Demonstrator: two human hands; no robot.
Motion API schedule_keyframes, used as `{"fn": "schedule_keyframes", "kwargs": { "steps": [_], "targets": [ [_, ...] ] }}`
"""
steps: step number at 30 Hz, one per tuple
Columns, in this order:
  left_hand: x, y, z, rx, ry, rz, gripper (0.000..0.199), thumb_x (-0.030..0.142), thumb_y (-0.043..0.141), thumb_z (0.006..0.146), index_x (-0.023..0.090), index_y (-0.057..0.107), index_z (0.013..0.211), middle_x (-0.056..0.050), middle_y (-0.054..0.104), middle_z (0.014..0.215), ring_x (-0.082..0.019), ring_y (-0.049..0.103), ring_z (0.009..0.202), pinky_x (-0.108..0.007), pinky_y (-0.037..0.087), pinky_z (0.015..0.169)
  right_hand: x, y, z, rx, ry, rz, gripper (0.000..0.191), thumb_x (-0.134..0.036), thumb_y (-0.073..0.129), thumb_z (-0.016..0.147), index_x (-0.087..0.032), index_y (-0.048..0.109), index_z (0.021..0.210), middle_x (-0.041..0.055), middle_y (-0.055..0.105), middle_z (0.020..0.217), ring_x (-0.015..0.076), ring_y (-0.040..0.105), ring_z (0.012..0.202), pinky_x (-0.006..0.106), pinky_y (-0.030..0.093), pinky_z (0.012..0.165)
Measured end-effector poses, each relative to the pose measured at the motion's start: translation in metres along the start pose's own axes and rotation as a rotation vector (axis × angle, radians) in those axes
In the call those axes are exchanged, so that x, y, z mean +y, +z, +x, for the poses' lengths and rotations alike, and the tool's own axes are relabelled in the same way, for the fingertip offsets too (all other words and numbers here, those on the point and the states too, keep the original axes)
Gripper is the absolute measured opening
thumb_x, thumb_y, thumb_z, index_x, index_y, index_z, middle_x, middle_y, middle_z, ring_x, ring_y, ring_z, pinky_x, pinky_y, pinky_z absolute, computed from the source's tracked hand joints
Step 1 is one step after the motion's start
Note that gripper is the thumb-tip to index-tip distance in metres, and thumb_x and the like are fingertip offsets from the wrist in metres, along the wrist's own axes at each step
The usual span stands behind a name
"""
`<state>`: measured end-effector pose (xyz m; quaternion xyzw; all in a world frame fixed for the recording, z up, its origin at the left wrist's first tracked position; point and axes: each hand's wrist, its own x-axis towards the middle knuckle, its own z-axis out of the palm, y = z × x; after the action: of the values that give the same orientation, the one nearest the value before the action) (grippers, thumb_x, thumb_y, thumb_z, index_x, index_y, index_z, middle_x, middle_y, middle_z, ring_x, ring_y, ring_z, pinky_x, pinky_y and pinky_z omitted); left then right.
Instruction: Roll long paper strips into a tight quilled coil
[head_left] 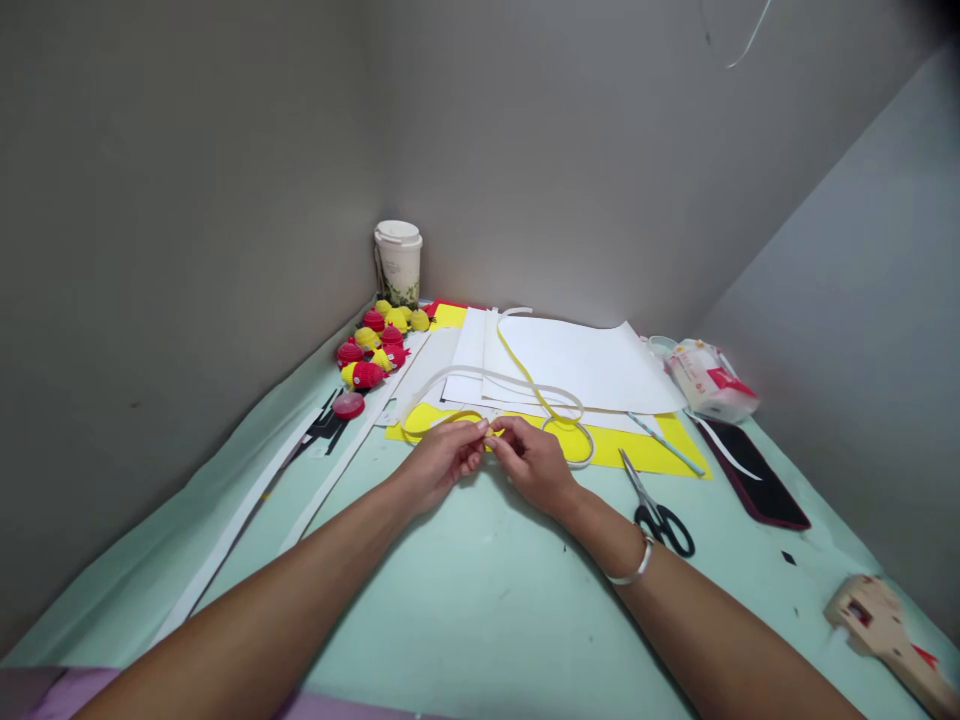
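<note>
My left hand (444, 460) and my right hand (534, 465) meet over the middle of the table, fingertips pinched close together. Between them they hold a long, narrow paper strip (517, 357), yellow on one face and white on the other. Loose loops of it curl out behind and beside both hands, over the papers. The pinched part is small and mostly covered by my fingers. A pair of scissors (652, 510) with black handles lies to the right, near my right wrist.
White sheets (577, 360) lie over yellow paper (675, 445) behind my hands. Red and yellow crocheted pieces (365, 375), a red tape roll (349, 405) and a lidded cup (399, 262) stand left. On the right are a phone (757, 480), tissues (711, 380) and a glue gun (885, 630).
</note>
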<state>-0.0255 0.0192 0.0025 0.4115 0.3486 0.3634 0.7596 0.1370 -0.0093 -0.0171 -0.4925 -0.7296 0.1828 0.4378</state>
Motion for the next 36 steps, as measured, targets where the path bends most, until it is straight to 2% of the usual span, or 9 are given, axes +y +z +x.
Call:
{"fn": "schedule_keyframes", "kwargs": {
  "steps": [15, 23, 28, 36],
  "targets": [
    [-0.0013, -0.0026, 0.0019, -0.043, -0.002, 0.016, 0.017, 0.028, 0.064, 0.08, 0.012, 0.06, 0.077, 0.0, 0.051, 0.069, -0.005, 0.044, 0.053, -0.016, 0.031, 0.045, -0.0014, -0.0026, 0.0, -0.022, -0.025, -0.014, 0.017, -0.028, 0.053, 0.088, -0.019, 0.063, 0.1, -0.0028, 0.06, 0.065, 0.0106, 0.051, 0.057, 0.021, 0.04, 0.059],
    [0.0008, -0.0003, 0.0007, -0.018, -0.02, -0.02, 0.021, 0.032, 0.066, 0.079, 0.013, 0.059, 0.076, 0.0, 0.052, 0.069, -0.005, 0.043, 0.053, -0.016, 0.03, 0.044, 0.001, 0.0026, -0.001, 0.022, 0.072, -0.001, 0.024, -0.033, 0.061, 0.083, -0.02, 0.056, 0.103, -0.005, 0.058, 0.064, 0.0102, 0.052, 0.053, 0.021, 0.04, 0.054],
    [0.0006, -0.0008, 0.0005, -0.032, -0.01, -0.01, 0.023, 0.033, 0.067, 0.079, 0.013, 0.058, 0.074, 0.001, 0.05, 0.067, -0.004, 0.043, 0.053, -0.015, 0.03, 0.045, 0.0022, 0.0031, -0.0004, 0.046, 0.058, -0.05, 0.017, -0.035, 0.06, 0.084, -0.021, 0.058, 0.093, -0.0049, 0.058, 0.062, 0.0102, 0.051, 0.053, 0.021, 0.039, 0.054],
    [-0.0004, -0.0019, 0.0007, -0.035, -0.015, -0.009, 0.022, 0.033, 0.067, 0.079, 0.013, 0.059, 0.074, 0.001, 0.05, 0.068, -0.005, 0.044, 0.054, -0.016, 0.032, 0.047, -0.0009, 0.0008, -0.0007, 0.028, 0.02, -0.059, 0.014, -0.032, 0.058, 0.086, -0.02, 0.06, 0.093, -0.0042, 0.059, 0.063, 0.0098, 0.05, 0.054, 0.021, 0.039, 0.056]
  ]
}}
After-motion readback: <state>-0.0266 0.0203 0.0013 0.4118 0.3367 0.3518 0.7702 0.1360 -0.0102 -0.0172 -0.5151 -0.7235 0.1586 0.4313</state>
